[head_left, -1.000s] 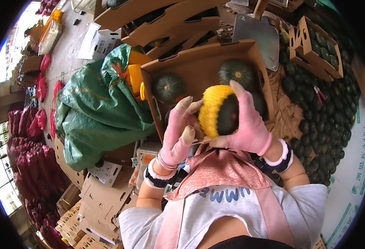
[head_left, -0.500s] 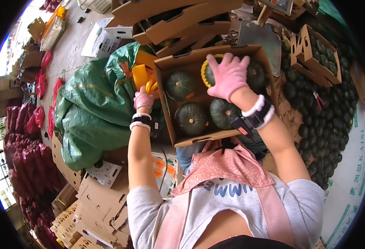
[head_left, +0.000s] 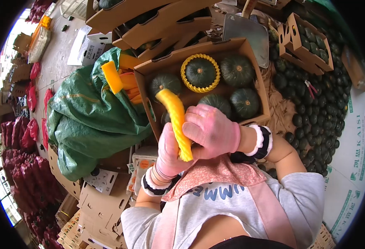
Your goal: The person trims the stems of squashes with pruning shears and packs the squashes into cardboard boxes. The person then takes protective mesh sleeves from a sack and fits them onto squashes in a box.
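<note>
Both my hands wear pink gloves and meet in front of my chest, over the near edge of an open cardboard box [head_left: 186, 50]. Between them is a flattened yellow foam net sleeve [head_left: 175, 112]. My left hand [head_left: 170, 151] is closed round its lower part, and my right hand [head_left: 212, 129] grips it from the other side. Several dark green pumpkins [head_left: 237, 69] sit in the box. Around the top middle pumpkin [head_left: 199, 72] is another yellow foam net [head_left: 183, 74]. My hands and the sleeve partly hide the pumpkins at the near left.
A green woven sack [head_left: 78, 120] with yellow and orange foam nets [head_left: 112, 77] at its mouth stands left of the box. Stacked cartons [head_left: 149, 25] are behind it. A scale platform [head_left: 245, 39] and a heap of small dark squashes [head_left: 315, 120] lie right.
My left hand has drawn a yellow foam sleeve from the sack to my chest. My right hand has left the netted pumpkin and come back to grip the sleeve.
</note>
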Tool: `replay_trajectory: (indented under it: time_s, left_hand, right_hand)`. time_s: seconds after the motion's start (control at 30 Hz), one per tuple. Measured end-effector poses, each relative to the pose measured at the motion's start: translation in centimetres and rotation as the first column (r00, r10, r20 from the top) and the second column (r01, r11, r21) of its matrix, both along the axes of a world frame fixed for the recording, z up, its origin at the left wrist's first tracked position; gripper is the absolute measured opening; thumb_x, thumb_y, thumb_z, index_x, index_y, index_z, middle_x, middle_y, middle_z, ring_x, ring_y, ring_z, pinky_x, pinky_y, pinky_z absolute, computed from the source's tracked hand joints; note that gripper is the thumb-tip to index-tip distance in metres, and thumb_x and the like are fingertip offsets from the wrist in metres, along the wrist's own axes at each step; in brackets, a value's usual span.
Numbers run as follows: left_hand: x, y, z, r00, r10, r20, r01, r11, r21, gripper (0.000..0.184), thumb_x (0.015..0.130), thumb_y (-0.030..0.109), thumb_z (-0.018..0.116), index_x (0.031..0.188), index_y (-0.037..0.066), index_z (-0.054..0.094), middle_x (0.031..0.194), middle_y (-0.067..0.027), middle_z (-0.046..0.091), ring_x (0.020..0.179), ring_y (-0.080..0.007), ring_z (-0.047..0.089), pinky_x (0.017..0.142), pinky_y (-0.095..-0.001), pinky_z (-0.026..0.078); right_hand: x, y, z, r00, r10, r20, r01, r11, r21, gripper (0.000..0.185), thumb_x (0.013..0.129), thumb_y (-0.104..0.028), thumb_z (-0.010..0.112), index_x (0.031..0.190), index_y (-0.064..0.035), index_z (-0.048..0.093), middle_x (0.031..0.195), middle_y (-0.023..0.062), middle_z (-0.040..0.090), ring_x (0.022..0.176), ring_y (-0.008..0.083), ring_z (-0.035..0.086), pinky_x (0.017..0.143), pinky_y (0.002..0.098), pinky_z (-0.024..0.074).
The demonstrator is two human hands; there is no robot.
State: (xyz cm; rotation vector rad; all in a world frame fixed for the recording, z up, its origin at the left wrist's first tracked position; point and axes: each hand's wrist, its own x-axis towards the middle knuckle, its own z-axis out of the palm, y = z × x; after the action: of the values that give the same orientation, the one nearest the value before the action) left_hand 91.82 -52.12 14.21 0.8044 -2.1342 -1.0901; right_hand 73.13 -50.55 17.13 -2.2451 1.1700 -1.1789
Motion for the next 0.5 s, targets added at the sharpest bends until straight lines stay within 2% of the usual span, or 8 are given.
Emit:
replay_trajectory:
  time_s: [0.03,0.13,0.2,0.27,0.3,0.4,0.47,0.5]
  left_hand:
    - [-1.3,0.6,0.3,0.998,0.012,-0.063,-0.006,0.996,0.084,0.053,0.068,0.026,0.078,0.105,0.002,0.048,0.085,-0.0120,0.049,0.072,-0.0292,0.051,0.062,-0.0368,0.043]
    - [-0.7,0.2,1.3,0.974,-0.110,-0.197,0.185,0.891,0.414,0.064,0.066,0.040,0.080,0.108,0.002,0.049,0.087,-0.0118,0.050,0.075,-0.0287,0.051,0.067,-0.0362,0.043]
    - [-0.2,-0.3,1.3,0.987,-0.128,-0.096,0.151,0.948,0.282,0.053,0.072,0.044,0.075,0.098,0.003,0.053,0.084,-0.0111,0.051,0.074,-0.0277,0.051,0.068,-0.0356,0.042]
    - [-0.5,-1.3,1.2,0.993,-0.116,0.027,0.118,0.989,-0.094,0.034,0.081,0.035,0.068,0.087,0.003,0.056,0.081,-0.0105,0.052,0.072,-0.0266,0.050,0.066,-0.0348,0.042]
    - [-0.9,-1.3,1.2,0.991,-0.090,-0.104,0.087,0.996,-0.032,0.024,0.082,0.026,0.067,0.081,0.004,0.056,0.079,-0.0097,0.052,0.070,-0.0262,0.049,0.065,-0.0346,0.041]
    - [-1.5,-1.7,2.0,0.987,-0.119,-0.111,0.106,0.987,-0.117,0.022,0.072,0.019,0.073,0.081,0.006,0.058,0.083,-0.0089,0.056,0.076,-0.0284,0.054,0.068,-0.0366,0.044]
    - [-2.3,-2.0,2.5,0.989,-0.130,0.068,0.146,0.914,-0.379,0.026,0.067,0.019,0.076,0.083,0.006,0.060,0.088,-0.0086,0.059,0.083,-0.0310,0.057,0.074,-0.0397,0.048]
    - [-2.0,-1.8,2.8,0.970,-0.140,0.198,0.204,0.914,-0.351,0.030,0.062,0.018,0.078,0.085,0.007,0.061,0.093,-0.0097,0.061,0.088,-0.0331,0.059,0.078,-0.0421,0.049]
  right_hand:
    - [-0.2,0.3,-0.1,0.999,-0.033,-0.009,0.033,0.998,0.059,0.030,0.067,-0.027,0.071,0.080,-0.0046,0.056,0.076,0.0121,0.057,0.070,0.0293,0.058,0.063,0.0395,0.0463]
    - [-0.7,1.2,-2.0,0.966,0.142,0.215,-0.187,0.960,0.209,0.028,0.068,-0.022,0.071,0.082,-0.0038,0.057,0.077,0.0132,0.057,0.072,0.0322,0.058,0.066,0.0406,0.0474]
    - [-1.1,1.4,-1.9,0.942,0.120,0.314,-0.206,0.944,0.259,0.025,0.071,-0.016,0.069,0.087,-0.0015,0.057,0.080,0.0154,0.058,0.074,0.0355,0.057,0.066,0.0397,0.0475]
    - [-1.8,1.6,-1.7,0.914,0.068,0.401,-0.207,0.926,0.315,0.024,0.074,-0.015,0.067,0.090,-0.0004,0.057,0.082,0.0161,0.057,0.075,0.0361,0.058,0.065,0.0386,0.0471]
    - [-2.1,1.7,-1.9,0.884,0.089,0.459,-0.259,0.910,0.322,0.026,0.076,-0.014,0.065,0.096,0.0006,0.056,0.083,0.0169,0.057,0.076,0.0373,0.057,0.065,0.0372,0.0467]
    - [-2.5,2.0,-1.9,0.858,0.072,0.508,-0.279,0.897,0.344,0.026,0.076,-0.011,0.064,0.098,0.0002,0.056,0.083,0.0171,0.057,0.077,0.0367,0.057,0.067,0.0366,0.0471]
    - [-2.6,2.2,-1.3,0.909,-0.042,0.415,-0.105,0.940,0.326,0.029,0.073,-0.005,0.067,0.098,-0.0023,0.054,0.087,0.0154,0.055,0.079,0.0357,0.057,0.067,0.0358,0.0478]
    - [-2.2,2.2,-1.0,0.902,-0.109,0.419,-0.018,0.957,0.289,0.031,0.071,-0.003,0.068,0.098,-0.0030,0.053,0.088,0.0148,0.055,0.079,0.0354,0.057,0.067,0.0358,0.0478]
